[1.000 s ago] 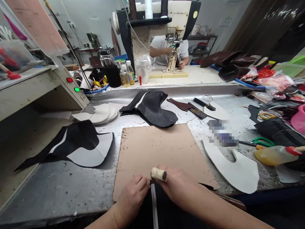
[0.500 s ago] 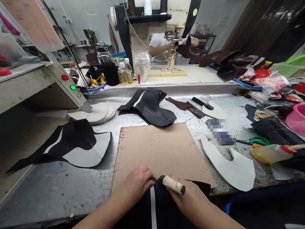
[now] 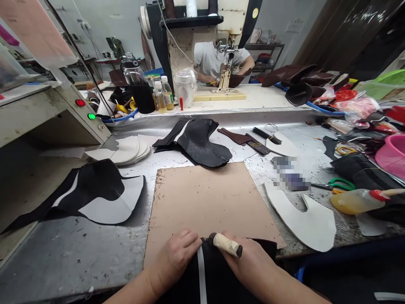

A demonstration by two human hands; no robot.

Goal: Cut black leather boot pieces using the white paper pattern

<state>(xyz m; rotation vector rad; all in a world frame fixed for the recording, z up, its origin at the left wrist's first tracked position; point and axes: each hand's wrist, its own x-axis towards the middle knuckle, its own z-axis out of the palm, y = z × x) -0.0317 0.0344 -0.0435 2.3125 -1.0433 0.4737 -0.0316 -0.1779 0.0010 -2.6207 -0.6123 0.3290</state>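
Near the front edge of the board, a black shoe-upper piece with a white strip down it hangs toward me. My left hand pinches its top edge, just left of the strip. In my right hand is a short tool wrapped in cream tape, with dark ends; its working part is hidden. That hand rests on the black piece, right of the strip. Under the top edge lies a tan board. Beyond it sits another black upper.
At left lies a black upper with white lining, near stacked white pieces. At right are a curved white piece, green-handled scissors and a glue bottle. A sewing machine stands behind, where another person works.
My view has shifted slightly. My left fingers have slid a little at the black edge, while my right hand keeps the wrapped tool. Behind the machine, the other person has leaned in, arms lower.
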